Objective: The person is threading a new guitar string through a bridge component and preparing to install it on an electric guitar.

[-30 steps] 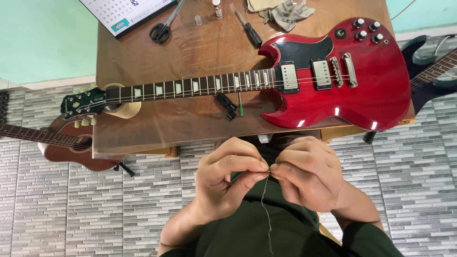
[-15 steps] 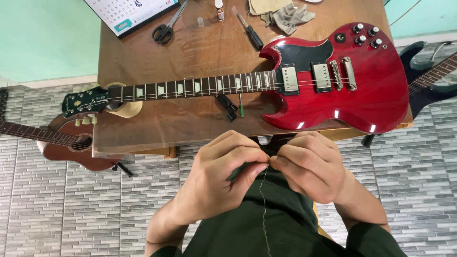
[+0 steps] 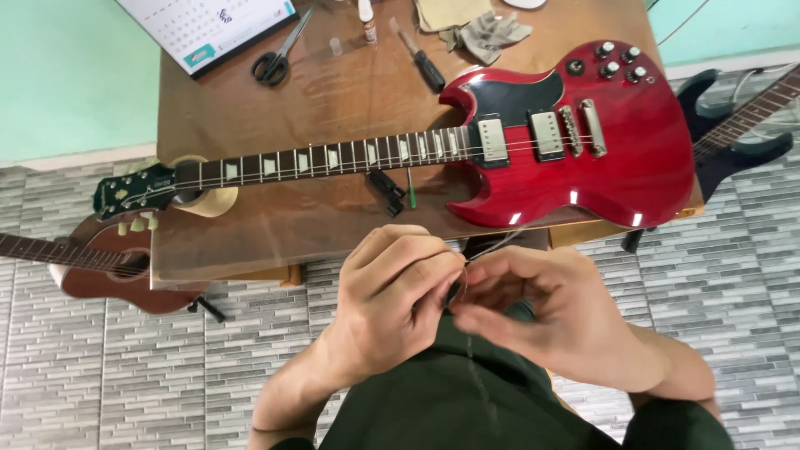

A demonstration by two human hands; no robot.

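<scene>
- Between our two hands, just off the near table edge, a thin guitar string [image 3: 467, 271] is barely visible; its lower run blurs out against our dark shirt.
- Our left hand [image 3: 392, 292] is curled nearly closed, fingertips pinching the string.
- Our right hand [image 3: 550, 317] is half-curled, thumb and forefinger nipping the same string; the exact grip is hard to make out.
- Beyond our hands, a red electric guitar [image 3: 575, 150] lies across the wooden table [image 3: 333, 100].
- Scissors [image 3: 275, 62], a screwdriver [image 3: 421, 62], a rag [image 3: 487, 33] and a calendar [image 3: 208, 25], cut off at the top, sit farther back.
- A brown guitar [image 3: 92, 267] on the left and a dark guitar [image 3: 733, 133] on the right are partly hidden by the table.
</scene>
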